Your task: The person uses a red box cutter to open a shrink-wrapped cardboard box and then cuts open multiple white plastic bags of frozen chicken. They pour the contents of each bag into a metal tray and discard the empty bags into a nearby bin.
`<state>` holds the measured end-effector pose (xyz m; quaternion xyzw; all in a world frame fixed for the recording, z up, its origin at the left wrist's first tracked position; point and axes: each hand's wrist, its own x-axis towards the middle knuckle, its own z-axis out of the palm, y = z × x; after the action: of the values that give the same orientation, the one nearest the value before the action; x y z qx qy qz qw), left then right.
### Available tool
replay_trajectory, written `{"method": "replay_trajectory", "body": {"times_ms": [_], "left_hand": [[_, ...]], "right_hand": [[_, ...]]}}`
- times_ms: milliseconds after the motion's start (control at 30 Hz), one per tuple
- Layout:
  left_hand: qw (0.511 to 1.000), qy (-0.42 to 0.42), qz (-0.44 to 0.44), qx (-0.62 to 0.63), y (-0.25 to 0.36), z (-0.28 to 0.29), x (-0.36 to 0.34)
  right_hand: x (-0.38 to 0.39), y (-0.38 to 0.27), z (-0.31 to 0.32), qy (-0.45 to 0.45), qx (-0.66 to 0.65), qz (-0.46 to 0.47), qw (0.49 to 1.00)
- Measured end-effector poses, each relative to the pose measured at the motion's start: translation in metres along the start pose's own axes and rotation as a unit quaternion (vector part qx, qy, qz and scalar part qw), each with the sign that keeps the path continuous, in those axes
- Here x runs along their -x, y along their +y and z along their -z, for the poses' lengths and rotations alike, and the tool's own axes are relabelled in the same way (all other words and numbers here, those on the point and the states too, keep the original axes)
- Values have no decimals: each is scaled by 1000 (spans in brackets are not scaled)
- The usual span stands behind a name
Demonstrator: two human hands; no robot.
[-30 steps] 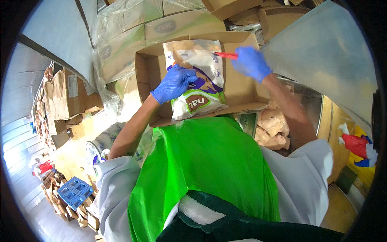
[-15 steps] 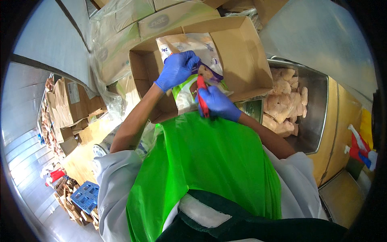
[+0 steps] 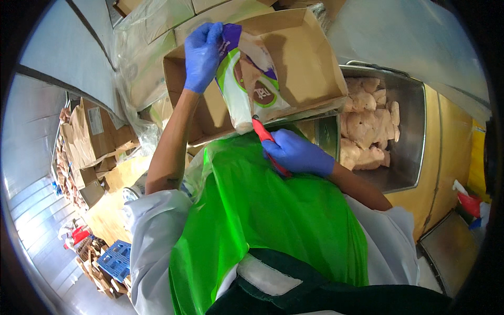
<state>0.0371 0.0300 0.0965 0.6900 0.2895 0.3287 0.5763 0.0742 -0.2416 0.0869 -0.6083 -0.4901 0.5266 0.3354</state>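
My blue-gloved left hand (image 3: 203, 58) pinches the top corner of a printed plastic bag (image 3: 237, 102), white with green and purple, and pulls it up. Pale contents show through the bag, which lies partly over a shallow open cardboard box (image 3: 310, 52) in front of me. A red cutter (image 3: 262, 131) is in my right hand (image 3: 300, 151), also gloved in blue. Its dark tip is at the bag's lower edge nearest me; whether it touches the plastic I cannot tell.
To the right, a steel tub (image 3: 417, 126) holds several pieces of raw poultry (image 3: 362, 123). Wrapped cartons (image 3: 149, 58) are stacked behind the box. Open cardboard boxes (image 3: 97, 128) stand at left, and a blue plastic crate (image 3: 115, 260) lies lower left.
My left hand has moved up and left, lifting the bag's corner and stretching it out. My right hand has drawn the cutter down toward me, to the bag's near edge.
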Motion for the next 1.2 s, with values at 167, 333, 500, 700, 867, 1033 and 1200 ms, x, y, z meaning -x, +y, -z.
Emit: {"method": "replay_trajectory", "body": {"times_ms": [167,333,500,700,867,1033,1200], "left_hand": [[1000,21,3,6,15,21,16],[997,-5,-50,-53,19,9,41],[998,8,-20,53,25,0,47],[999,31,-36,26,16,19,57],[997,28,-76,-17,10,27,59],[995,14,-76,62,20,33,41],[984,-16,-84,159,68,59,15]], "right_hand": [[33,-20,57,-97,-160,-151,971],[-11,57,93,190,-239,75,949],[-109,112,82,246,-104,94,959],[-119,118,78,137,-103,44,984],[-87,128,80,326,4,65,943],[-49,113,77,416,-182,64,889],[17,38,78,556,-319,232,732]]}}
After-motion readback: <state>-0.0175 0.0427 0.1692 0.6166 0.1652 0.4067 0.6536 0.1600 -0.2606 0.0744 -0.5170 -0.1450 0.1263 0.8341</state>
